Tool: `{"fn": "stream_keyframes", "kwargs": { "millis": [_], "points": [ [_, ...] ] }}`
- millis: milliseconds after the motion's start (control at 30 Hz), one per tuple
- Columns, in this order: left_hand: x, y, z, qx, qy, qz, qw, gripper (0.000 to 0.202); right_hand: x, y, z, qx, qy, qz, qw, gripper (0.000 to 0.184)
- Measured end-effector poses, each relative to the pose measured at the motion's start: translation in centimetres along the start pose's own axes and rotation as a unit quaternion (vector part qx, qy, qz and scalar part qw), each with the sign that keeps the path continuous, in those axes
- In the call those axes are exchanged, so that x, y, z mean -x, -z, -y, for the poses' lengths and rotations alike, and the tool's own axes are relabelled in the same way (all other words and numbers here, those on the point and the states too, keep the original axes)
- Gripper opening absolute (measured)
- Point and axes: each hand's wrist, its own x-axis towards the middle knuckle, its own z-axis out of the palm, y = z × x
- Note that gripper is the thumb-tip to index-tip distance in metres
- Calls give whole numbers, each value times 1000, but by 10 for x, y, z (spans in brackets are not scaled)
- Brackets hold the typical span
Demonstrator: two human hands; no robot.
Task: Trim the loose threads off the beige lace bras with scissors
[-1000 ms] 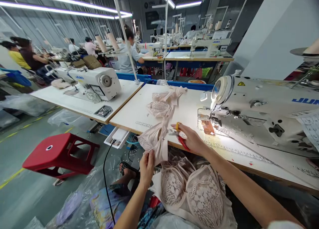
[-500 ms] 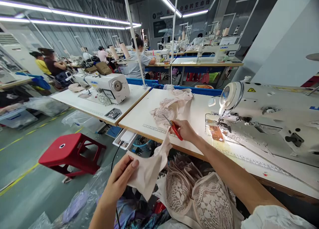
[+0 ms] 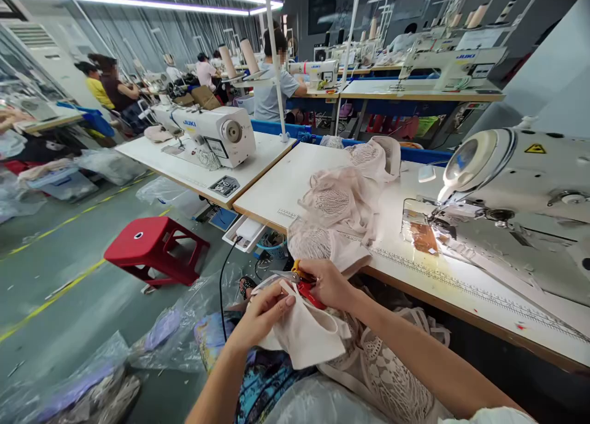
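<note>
In front of my lap, my left hand [image 3: 266,312] pinches a pale beige bra [image 3: 316,338] by its smooth side fabric, thumb on top. Close beside it, my right hand [image 3: 330,284] grips scissors [image 3: 310,294] with red and orange handles; their blades point left, near the left fingers. A lace cup [image 3: 308,241] hangs at the table edge just above the right hand, partly joined to other fabric. More bras [image 3: 341,200] lie in a line on the table behind it. Below my right forearm, lace bras [image 3: 391,375] are piled on my lap.
A sewing machine [image 3: 520,184] with a lit needle area stands on the right of the white table [image 3: 286,178]. Another machine [image 3: 207,132] is at the left. A red stool [image 3: 152,243] and plastic bags [image 3: 184,344] are on the floor. Several people sit further back.
Both hands have come closer together and lower, with the scissors drawn from over the table edge to the left hand. The bras have been pulled toward me. My view has shifted left and down.
</note>
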Motion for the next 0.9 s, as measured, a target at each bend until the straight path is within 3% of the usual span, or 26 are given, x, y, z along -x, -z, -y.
{"fn": "stream_keyframes", "kwargs": {
  "millis": [133, 300, 467, 567, 667, 733, 800, 900],
  "points": [
    [-2, -1, 12, 57, 43, 13, 997, 43, 7, -5, -13, 9, -23, 12, 1000, 18],
    [2, -2, 16, 4, 9, 47, 999, 37, 28, -5, -20, 29, -61, 5, 998, 24],
    [14, -4, 14, -97, -35, 54, 993, 33, 54, 8, -1, 42, -88, -20, 995, 24],
    [25, -2, 11, -128, -64, 54, 988, 32, 81, 23, 17, -50, -148, -14, 988, 21],
    [35, 3, 14, -129, -65, 53, 988, 31, 109, 34, 23, -201, -237, 42, 950, 28],
    [39, 5, 20, -125, -56, 56, 989, 32, 122, 33, 18, -255, -297, 121, 912, 34],
    [42, 6, 26, -121, -50, 61, 989, 33, 127, 25, 12, -241, -347, 193, 886, 42],
    [45, 7, 31, -117, -40, 64, 990, 33, 121, 7, 6, -182, -377, 250, 873, 46]
  ]
}}
